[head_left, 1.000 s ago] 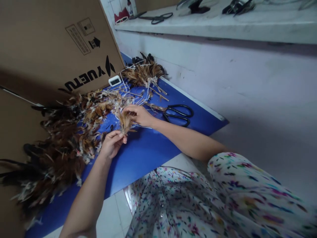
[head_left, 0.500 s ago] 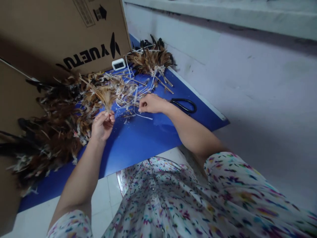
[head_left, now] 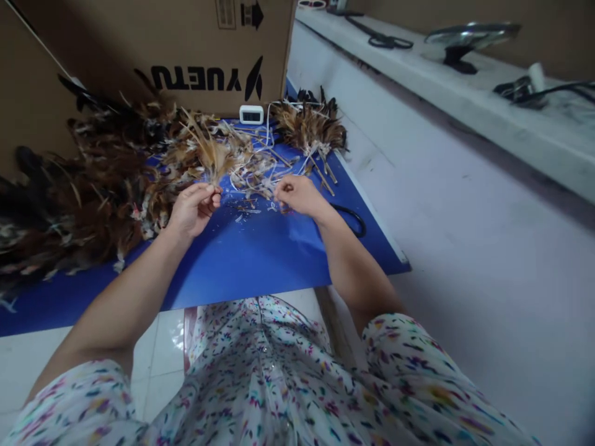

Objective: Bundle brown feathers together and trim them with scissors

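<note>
My left hand [head_left: 196, 207] pinches the base of a tan feather bunch [head_left: 212, 155] between thumb and fingers, the tips fanning up and away. To the right, my right hand [head_left: 300, 195] hovers over the blue table with thumb and fingers closed together; what lies between them is too small to make out. Thin white strips [head_left: 253, 176] and loose feather bits lie tangled just beyond both hands. Beside my right forearm a black looped handle [head_left: 352, 218] shows, partly hidden by the arm.
A large pile of brown and black feathers [head_left: 106, 173] covers the table's left side. Tied feather bundles [head_left: 309, 124] with sticks lie at the back right. A small white digital clock [head_left: 251, 115] stands before a cardboard box [head_left: 186, 37]. A wall ledge [head_left: 395, 68] runs along the right.
My view has swung, bringing the ledge into sight. The left hand still holds the feather bunch. A white strip end that lay below my right hand no longer shows there.
</note>
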Available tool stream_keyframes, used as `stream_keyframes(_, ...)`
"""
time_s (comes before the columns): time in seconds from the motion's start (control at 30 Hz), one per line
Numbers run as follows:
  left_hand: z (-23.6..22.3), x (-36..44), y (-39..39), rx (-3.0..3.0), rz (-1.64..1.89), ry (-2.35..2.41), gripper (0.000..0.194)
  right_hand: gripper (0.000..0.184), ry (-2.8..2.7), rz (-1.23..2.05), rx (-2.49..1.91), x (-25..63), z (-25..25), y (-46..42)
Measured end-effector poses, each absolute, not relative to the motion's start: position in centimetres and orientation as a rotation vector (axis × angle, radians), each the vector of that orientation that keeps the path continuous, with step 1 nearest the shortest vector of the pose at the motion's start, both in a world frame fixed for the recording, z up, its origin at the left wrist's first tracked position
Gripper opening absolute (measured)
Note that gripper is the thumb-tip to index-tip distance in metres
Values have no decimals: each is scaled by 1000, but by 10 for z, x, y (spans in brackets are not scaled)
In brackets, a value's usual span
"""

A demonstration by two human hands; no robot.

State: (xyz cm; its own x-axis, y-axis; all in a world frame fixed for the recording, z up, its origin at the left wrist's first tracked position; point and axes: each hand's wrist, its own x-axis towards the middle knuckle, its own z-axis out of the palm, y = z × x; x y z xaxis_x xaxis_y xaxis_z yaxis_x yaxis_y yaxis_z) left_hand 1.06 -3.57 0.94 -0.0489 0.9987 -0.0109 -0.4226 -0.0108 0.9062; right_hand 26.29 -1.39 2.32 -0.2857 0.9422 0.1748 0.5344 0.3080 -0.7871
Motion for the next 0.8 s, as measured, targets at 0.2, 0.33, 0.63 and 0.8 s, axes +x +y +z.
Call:
stream_keyframes(0.2,7,10,-34,839,1446,922,12,17,-1550,906,-1170,273,29,-6)
stream_keyframes(0.33,5,9,-33,812,1466,948,13,20,-1507,906,-1137,275,31,-8)
stream_keyframes(0.63,2,9,-32,842,1496,974,8,21,-1468,942,-1000,271,37,-14)
stream_keyframes(0.8,6,17,-36,795,1496,976,7,15,-1672,718,-1003,259,27,-16)
